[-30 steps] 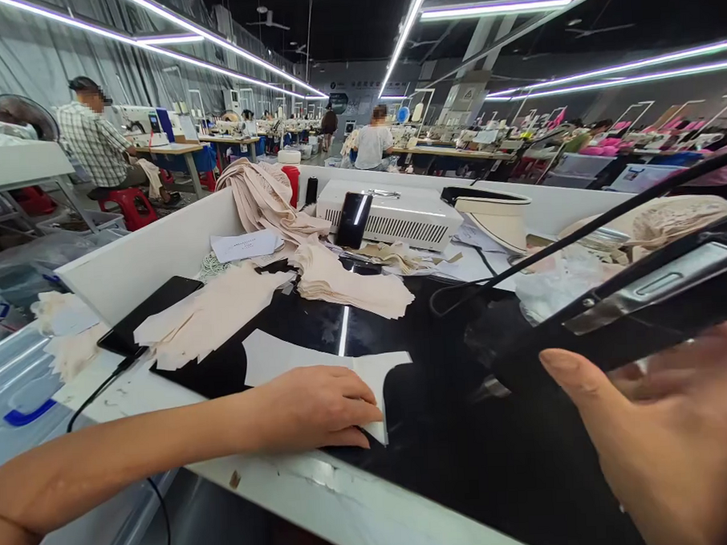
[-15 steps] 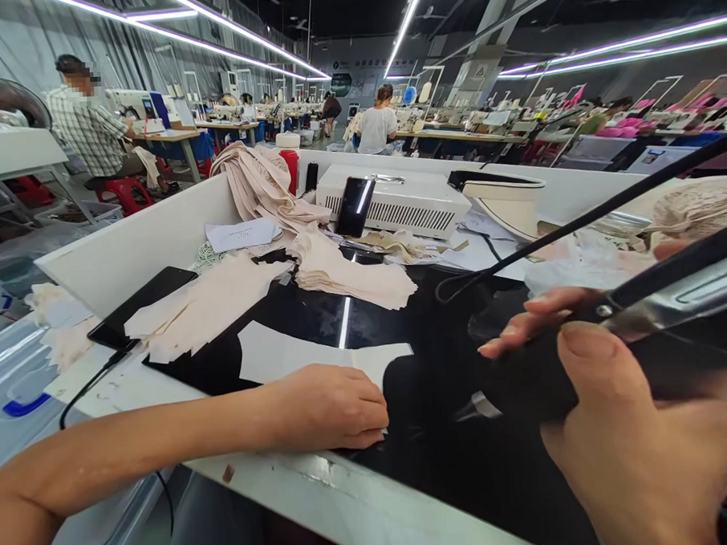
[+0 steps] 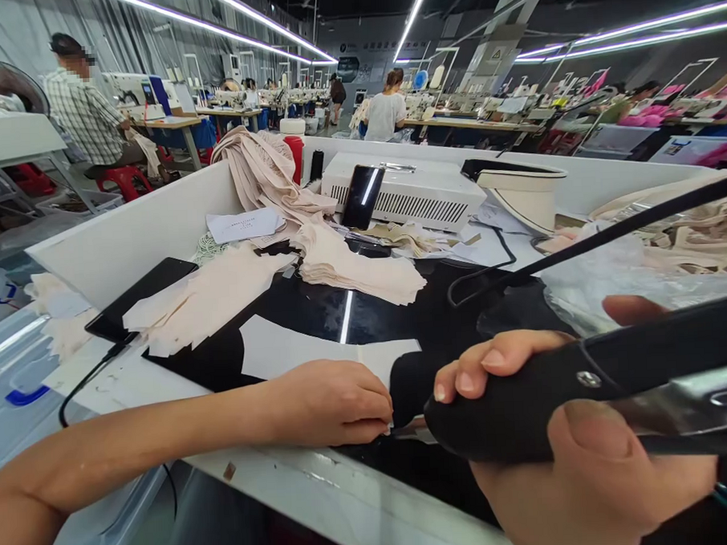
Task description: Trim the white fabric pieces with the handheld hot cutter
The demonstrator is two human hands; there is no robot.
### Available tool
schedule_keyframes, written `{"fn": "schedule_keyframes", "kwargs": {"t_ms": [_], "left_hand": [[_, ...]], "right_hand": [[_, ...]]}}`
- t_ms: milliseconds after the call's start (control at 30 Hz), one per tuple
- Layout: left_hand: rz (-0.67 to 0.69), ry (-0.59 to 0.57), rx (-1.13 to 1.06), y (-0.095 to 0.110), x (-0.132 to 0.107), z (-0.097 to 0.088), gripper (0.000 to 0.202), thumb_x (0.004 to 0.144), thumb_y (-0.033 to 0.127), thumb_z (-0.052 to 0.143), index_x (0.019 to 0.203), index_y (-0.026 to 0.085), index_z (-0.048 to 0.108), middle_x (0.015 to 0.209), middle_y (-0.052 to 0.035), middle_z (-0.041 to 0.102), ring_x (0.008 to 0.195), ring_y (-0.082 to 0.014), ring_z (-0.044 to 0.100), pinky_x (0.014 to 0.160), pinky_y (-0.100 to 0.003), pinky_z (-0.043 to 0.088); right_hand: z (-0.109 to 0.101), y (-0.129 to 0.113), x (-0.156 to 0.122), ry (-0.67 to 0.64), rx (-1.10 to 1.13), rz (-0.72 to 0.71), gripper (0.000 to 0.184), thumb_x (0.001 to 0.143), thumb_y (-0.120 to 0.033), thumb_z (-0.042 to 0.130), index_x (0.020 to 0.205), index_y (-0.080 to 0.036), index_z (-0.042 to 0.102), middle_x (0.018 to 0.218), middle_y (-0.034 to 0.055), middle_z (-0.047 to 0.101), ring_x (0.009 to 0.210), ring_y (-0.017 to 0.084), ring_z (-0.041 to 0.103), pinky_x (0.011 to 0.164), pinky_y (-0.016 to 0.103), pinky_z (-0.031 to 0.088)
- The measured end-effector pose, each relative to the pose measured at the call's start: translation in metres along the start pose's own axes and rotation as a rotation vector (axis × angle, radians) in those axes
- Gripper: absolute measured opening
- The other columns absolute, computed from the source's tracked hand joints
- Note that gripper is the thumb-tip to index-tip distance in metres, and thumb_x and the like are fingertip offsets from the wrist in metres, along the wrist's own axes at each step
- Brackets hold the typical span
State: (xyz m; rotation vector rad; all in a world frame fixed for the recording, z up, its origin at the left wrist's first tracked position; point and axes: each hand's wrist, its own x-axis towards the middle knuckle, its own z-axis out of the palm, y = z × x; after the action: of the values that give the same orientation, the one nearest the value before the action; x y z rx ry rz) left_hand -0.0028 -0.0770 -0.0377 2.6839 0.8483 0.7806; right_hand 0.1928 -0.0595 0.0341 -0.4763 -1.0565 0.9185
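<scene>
My left hand [image 3: 330, 402] lies palm down with curled fingers on a white cut piece [image 3: 294, 348] that rests on the glossy black work surface [image 3: 401, 311]. My right hand [image 3: 557, 449] is wrapped round a black hand-held tool [image 3: 526, 402] with a long black and metal body; its tip sits just right of my left fingertips, at the white piece's right edge. A black cord [image 3: 579, 243] runs from the tool up to the right.
Stacks of beige fabric pieces [image 3: 363, 268], [image 3: 202, 300] lie behind the white piece. A phone [image 3: 144, 294] with a cable lies at left, another phone [image 3: 363, 196] leans on a white box [image 3: 414, 194]. White walls [image 3: 133, 234] edge the bench. People sit at far tables.
My right hand closed round the black tool and brought it down and left, up to the white piece beside my left hand. My left hand stayed on the piece.
</scene>
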Motion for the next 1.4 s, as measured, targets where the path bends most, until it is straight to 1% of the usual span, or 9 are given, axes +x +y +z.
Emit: {"fn": "schedule_keyframes", "kwargs": {"t_ms": [333, 500, 667, 767, 867, 967, 1167, 1300, 1400], "left_hand": [[-0.004, -0.028, -0.005, 0.001, 0.0, 0.0, 0.017, 0.124, 0.018, 0.071, 0.113, 0.018, 0.084, 0.123, -0.0081, 0.093, 0.114, -0.0245, 0.086, 0.105, -0.032, 0.066], [0.008, -0.024, 0.01, 0.001, 0.002, 0.0, 0.019, 0.126, 0.021, 0.07, 0.114, 0.017, 0.085, 0.12, -0.0086, 0.092, 0.112, -0.0248, 0.086, 0.105, -0.033, 0.066], [-0.056, -0.037, 0.032, 0.005, 0.005, -0.004, 0.026, 0.131, 0.03, 0.065, 0.121, 0.017, 0.084, 0.119, -0.0075, 0.091, 0.111, -0.0242, 0.085, 0.103, -0.033, 0.066], [-0.064, -0.023, 0.075, 0.005, 0.007, -0.005, 0.013, 0.126, 0.024, 0.075, 0.12, 0.015, 0.082, 0.122, -0.0102, 0.089, 0.114, -0.0251, 0.085, 0.102, -0.032, 0.067], [-0.038, 0.005, 0.116, 0.005, 0.01, -0.006, 0.0, 0.119, 0.016, 0.082, 0.119, 0.016, 0.082, 0.13, -0.0136, 0.086, 0.122, -0.0265, 0.083, 0.109, -0.032, 0.067], [-0.014, -0.012, 0.135, 0.004, 0.012, -0.007, 0.011, 0.116, 0.008, 0.082, 0.116, 0.019, 0.082, 0.129, -0.012, 0.086, 0.123, -0.0256, 0.082, 0.111, -0.032, 0.067], [0.003, -0.119, 0.082, -0.001, 0.011, -0.007, 0.023, 0.113, -0.003, 0.078, 0.116, 0.02, 0.083, 0.122, -0.0066, 0.089, 0.114, -0.0218, 0.085, 0.101, -0.027, 0.066], [0.046, -0.085, 0.084, -0.006, 0.001, -0.006, 0.026, 0.115, -0.001, 0.075, 0.129, 0.018, 0.086, 0.133, -0.0089, 0.09, 0.12, -0.0228, 0.086, 0.101, -0.028, 0.067], [0.098, -0.07, 0.121, -0.008, -0.005, -0.007, 0.03, 0.118, 0.001, 0.07, 0.138, 0.017, 0.086, 0.137, -0.0106, 0.09, 0.126, -0.0235, 0.086, 0.108, -0.028, 0.068]], "right_hand": [[0.002, 0.002, 0.003, 0.017, -0.046, -0.022, 0.063, 0.074, -0.052, 0.114, 0.128, -0.041, 0.084, 0.074, -0.0071, 0.075, 0.048, 0.025, 0.063, 0.036, 0.039, 0.056], [0.003, 0.004, 0.002, 0.015, -0.049, -0.027, 0.061, 0.077, -0.044, 0.111, 0.131, -0.041, 0.083, 0.076, -0.0074, 0.077, 0.048, 0.023, 0.063, 0.038, 0.035, 0.053], [0.003, 0.001, 0.003, 0.003, -0.054, -0.037, 0.059, 0.077, -0.04, 0.109, 0.131, -0.04, 0.083, 0.076, -0.0081, 0.079, 0.048, 0.023, 0.065, 0.04, 0.036, 0.058], [0.003, 0.001, 0.004, 0.001, -0.042, -0.059, 0.058, 0.076, -0.04, 0.11, 0.128, -0.041, 0.085, 0.074, -0.0085, 0.078, 0.046, 0.023, 0.065, 0.039, 0.037, 0.061], [0.003, 0.002, 0.006, -0.017, -0.043, -0.048, 0.056, 0.075, -0.039, 0.111, 0.126, -0.041, 0.087, 0.075, -0.0081, 0.08, 0.046, 0.023, 0.067, 0.04, 0.038, 0.063], [0.001, 0.003, 0.006, -0.022, -0.045, -0.051, 0.056, 0.077, -0.04, 0.11, 0.128, -0.042, 0.087, 0.075, -0.0083, 0.08, 0.047, 0.024, 0.068, 0.04, 0.039, 0.063], [0.002, 0.001, 0.002, -0.008, -0.061, -0.063, 0.058, 0.078, -0.042, 0.11, 0.129, -0.04, 0.083, 0.076, -0.0081, 0.079, 0.046, 0.024, 0.066, 0.038, 0.038, 0.059], [0.006, -0.002, 0.001, 0.023, -0.08, -0.031, 0.057, 0.078, -0.038, 0.106, 0.129, -0.038, 0.08, 0.077, -0.0078, 0.077, 0.047, 0.024, 0.065, 0.039, 0.039, 0.06], [0.006, -0.001, 0.0, 0.037, -0.093, -0.019, 0.058, 0.078, -0.041, 0.106, 0.129, -0.039, 0.079, 0.077, -0.0076, 0.075, 0.049, 0.024, 0.065, 0.04, 0.039, 0.058]]}}
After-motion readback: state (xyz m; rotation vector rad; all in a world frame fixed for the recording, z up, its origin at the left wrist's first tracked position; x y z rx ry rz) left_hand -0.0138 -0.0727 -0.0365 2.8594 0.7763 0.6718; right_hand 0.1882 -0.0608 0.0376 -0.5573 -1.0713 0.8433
